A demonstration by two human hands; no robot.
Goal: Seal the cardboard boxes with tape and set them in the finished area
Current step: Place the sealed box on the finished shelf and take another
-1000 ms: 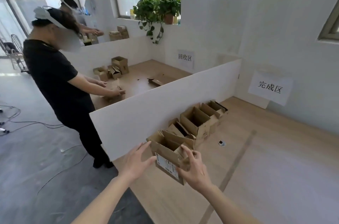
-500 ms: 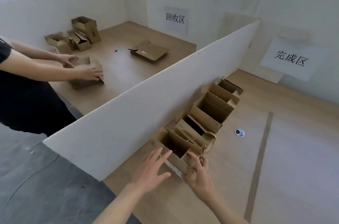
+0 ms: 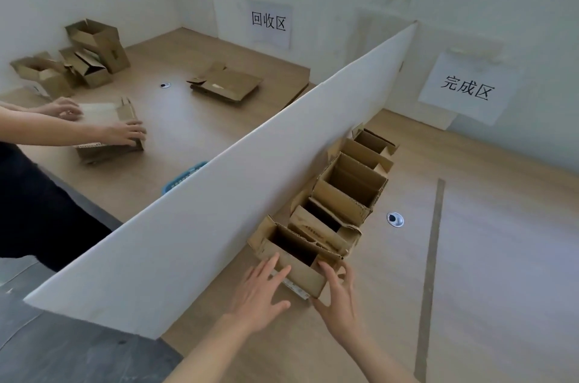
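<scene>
The nearest box sits on the counter at the front end of a row of open boxes lined up against the white divider. Its top is open and its flaps stand up. The left hand lies flat against its near wall with fingers spread and straight. The right hand cups the near right corner, fingers lightly curled round the edge.

Risks, as I judge them: the box is wedged between the divider and its neighbour, so pulling it out could drag or tip the next box along. The left palm only presses, so a lift would rest mostly on the right hand's corner hold, and the thin wall could buckle or slip. The loose flaps may catch on the neighbour's. No tape shows anywhere in view, so sealing cannot start until it is found.

The counter is pale wood with a grey strip running along it and a round grommet. A paper sign hangs on the wall beyond. Past the divider another person's hands press a flattened box on a second counter, with more boxes and a second sign behind.
</scene>
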